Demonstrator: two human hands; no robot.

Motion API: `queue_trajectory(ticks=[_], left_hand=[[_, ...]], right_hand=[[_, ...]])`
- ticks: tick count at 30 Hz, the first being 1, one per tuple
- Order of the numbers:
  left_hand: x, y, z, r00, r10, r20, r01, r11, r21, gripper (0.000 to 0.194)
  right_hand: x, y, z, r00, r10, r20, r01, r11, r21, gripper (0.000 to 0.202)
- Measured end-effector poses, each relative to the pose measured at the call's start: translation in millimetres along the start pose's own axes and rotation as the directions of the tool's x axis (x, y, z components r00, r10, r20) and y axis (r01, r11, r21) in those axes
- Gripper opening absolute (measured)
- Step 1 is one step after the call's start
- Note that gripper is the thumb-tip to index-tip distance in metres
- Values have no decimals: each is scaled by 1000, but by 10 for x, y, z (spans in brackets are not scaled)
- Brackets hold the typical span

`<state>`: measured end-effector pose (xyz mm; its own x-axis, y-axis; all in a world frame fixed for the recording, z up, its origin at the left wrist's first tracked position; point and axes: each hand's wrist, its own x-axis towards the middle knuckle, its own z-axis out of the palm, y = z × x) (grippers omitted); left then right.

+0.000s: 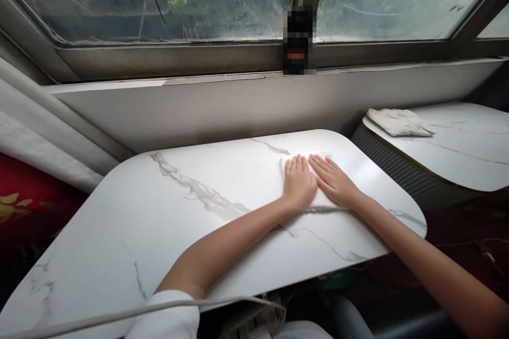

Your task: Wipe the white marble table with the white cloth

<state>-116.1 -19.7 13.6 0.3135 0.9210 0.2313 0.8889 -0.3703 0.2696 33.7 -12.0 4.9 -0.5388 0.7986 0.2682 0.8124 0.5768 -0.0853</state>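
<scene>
A white cloth [323, 200] lies flat on the white marble-patterned table [159, 222], right of its middle. My left hand [299, 183] rests palm down on the cloth's left part, its fingers stretched forward. Beside it, my right hand [333, 180] presses flat on the cloth's right part with its fingers extended and angled to the left. The two hands are close together, and parts of the cloth show around and between them.
A second marble-patterned table [469, 143] at the right bears a folded whitish cloth [400, 122]. Windows and a sill [199, 82] run behind. A pale cable [119, 319] crosses the near edge. White curtain [51, 127] and red fabric [35, 201] are at left.
</scene>
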Motion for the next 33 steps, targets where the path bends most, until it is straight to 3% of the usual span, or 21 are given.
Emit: queue_trajectory(ticks=[4,6,8,12,19,24,29,33], left_hand=[[-504,443,-18,989,136,56,-135,991,-25,56],[-590,564,-4,979,195,66,-192,981,-39,57],[-525,620,38,967,251,53,-249,968,-44,57],[-15,617,197,978,206,22,-206,978,-32,55],[1142,585,492,1000,16,-23,-16,1000,-19,55],[1532,607,567,1000,-17,-7,17,1000,-4,54],[1436,729,572,999,41,5,-41,999,5,54],[932,986,522,990,141,24,-141,990,-7,55]], right_hand=[[-783,-131,-227,999,-30,-30,29,999,-14,55],[-978,-154,-277,1000,11,-10,-12,999,-35,55],[-1001,-97,-276,994,103,27,-102,993,-58,55],[-618,298,-183,962,266,58,-261,962,-81,54],[344,1263,-73,971,232,57,-231,973,-25,55],[558,1581,-46,965,258,41,-258,966,-6,55],[245,1501,-89,959,284,5,-283,958,-42,55],[-392,1144,-228,948,319,-14,-319,943,-98,55]])
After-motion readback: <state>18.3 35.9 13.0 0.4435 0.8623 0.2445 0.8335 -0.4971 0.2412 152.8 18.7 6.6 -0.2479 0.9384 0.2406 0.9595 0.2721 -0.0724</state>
